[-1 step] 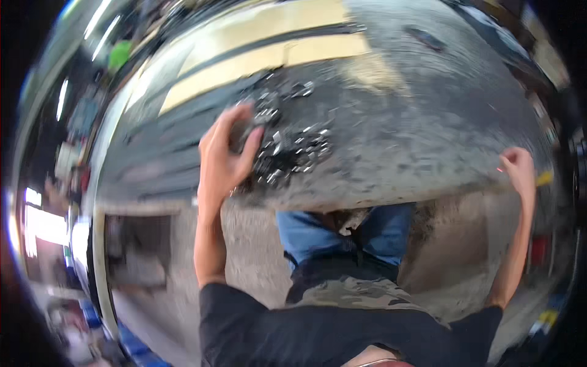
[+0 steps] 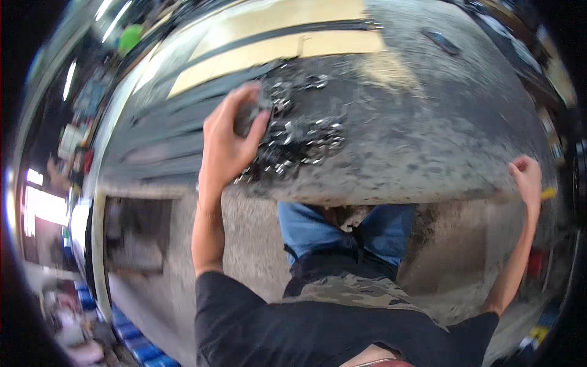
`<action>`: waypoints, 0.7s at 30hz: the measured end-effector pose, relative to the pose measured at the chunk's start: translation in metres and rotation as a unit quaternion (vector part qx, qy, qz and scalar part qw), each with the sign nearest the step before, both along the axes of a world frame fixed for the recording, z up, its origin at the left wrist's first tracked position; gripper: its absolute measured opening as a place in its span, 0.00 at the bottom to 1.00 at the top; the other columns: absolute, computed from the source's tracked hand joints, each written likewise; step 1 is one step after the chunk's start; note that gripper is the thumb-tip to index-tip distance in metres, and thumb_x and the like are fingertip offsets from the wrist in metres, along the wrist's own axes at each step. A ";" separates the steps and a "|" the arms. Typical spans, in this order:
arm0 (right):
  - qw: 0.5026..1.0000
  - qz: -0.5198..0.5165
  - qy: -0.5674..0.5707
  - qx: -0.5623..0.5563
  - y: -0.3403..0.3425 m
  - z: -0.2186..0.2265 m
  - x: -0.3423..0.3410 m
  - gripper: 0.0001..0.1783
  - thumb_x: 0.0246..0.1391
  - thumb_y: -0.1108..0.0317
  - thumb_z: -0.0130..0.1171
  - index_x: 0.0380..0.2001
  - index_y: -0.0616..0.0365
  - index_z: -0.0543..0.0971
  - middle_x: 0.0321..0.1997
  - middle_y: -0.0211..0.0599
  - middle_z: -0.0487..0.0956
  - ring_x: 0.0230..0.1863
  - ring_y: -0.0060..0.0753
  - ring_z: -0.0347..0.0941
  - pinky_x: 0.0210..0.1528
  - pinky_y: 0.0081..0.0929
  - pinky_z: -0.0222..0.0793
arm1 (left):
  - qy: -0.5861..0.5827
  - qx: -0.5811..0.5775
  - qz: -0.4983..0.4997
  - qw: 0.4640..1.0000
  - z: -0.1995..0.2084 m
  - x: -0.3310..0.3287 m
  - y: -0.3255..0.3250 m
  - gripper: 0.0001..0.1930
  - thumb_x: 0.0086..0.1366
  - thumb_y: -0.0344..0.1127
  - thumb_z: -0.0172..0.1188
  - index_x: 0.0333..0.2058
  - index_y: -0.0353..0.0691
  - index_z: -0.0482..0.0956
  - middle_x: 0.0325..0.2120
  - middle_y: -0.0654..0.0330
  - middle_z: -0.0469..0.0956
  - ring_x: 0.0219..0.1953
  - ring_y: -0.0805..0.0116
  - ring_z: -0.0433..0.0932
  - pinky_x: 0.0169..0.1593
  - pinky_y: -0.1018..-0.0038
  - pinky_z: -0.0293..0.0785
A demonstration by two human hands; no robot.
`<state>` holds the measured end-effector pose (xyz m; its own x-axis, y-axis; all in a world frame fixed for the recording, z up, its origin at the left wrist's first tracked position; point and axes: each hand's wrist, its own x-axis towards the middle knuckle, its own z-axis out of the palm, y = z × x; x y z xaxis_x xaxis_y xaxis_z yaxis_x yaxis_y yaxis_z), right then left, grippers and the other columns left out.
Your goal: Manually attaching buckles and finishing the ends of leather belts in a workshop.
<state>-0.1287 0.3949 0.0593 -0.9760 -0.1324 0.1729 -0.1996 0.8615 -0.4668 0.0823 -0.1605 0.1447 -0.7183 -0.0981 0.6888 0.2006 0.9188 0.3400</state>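
My left hand [image 2: 227, 136] hovers at the left part of the dark worktable, its thumb and fingers curved and apart. Just beside its fingertips lies a loose pile of shiny metal buckles [image 2: 327, 136] mixed with black pieces. Black straps [image 2: 177, 116] stretch leftward from there, partly behind the hand. At the table's right edge is my right hand [image 2: 526, 176], its fingers pinched together. Whatever they might hold is too small to make out.
Yellowish sheets [image 2: 293, 46] lie across the back of the worktable [image 2: 428, 147], with a dark strap [image 2: 281, 32] over them. A dark oblong object [image 2: 441, 41] rests at the far right. Blue things [image 2: 137, 345] stand on the floor at lower left.
The whole view has shifted slightly, and the blur has lessened. Both hands keep nearly the same pose and place over the table.
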 end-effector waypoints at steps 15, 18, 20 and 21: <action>0.982 0.120 0.017 -0.144 -0.032 -0.030 -0.116 0.20 0.61 0.67 0.58 0.53 0.67 0.76 0.54 0.43 0.79 0.56 0.30 0.73 0.60 0.26 0.64 | -0.287 -0.031 0.051 0.956 -0.007 0.073 -0.084 0.11 0.56 0.32 0.63 0.37 0.33 0.79 0.35 0.52 0.80 0.39 0.55 0.80 0.44 0.67 0.75; 0.980 0.137 -0.004 -0.145 -0.047 -0.029 -0.115 0.20 0.61 0.68 0.58 0.54 0.67 0.76 0.55 0.43 0.78 0.57 0.31 0.72 0.61 0.26 0.63 | -0.253 -0.069 0.038 0.964 -0.033 0.064 -0.094 0.15 0.57 0.34 0.63 0.42 0.35 0.78 0.40 0.52 0.78 0.41 0.52 0.80 0.46 0.64 0.76; 0.981 0.105 -0.016 -0.163 -0.060 -0.026 -0.100 0.21 0.61 0.66 0.58 0.54 0.67 0.76 0.55 0.43 0.78 0.57 0.32 0.72 0.61 0.26 0.63 | -0.247 -0.099 0.015 0.964 -0.043 0.046 -0.084 0.17 0.57 0.34 0.62 0.45 0.35 0.76 0.45 0.53 0.76 0.42 0.50 0.79 0.46 0.62 0.76; 0.979 0.083 -0.021 -0.187 -0.064 -0.027 -0.093 0.22 0.61 0.64 0.58 0.54 0.67 0.76 0.54 0.42 0.78 0.57 0.32 0.72 0.61 0.26 0.62 | -0.272 -0.103 0.013 0.957 -0.046 0.039 -0.075 0.18 0.57 0.34 0.61 0.46 0.35 0.75 0.47 0.53 0.75 0.41 0.49 0.79 0.45 0.61 0.76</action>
<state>-0.2216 0.3311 0.0319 -0.9537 -0.2246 0.2000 -0.2962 0.5858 -0.7544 0.1215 -0.2350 0.0983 -0.9751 -0.0239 0.2204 0.0210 0.9797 0.1992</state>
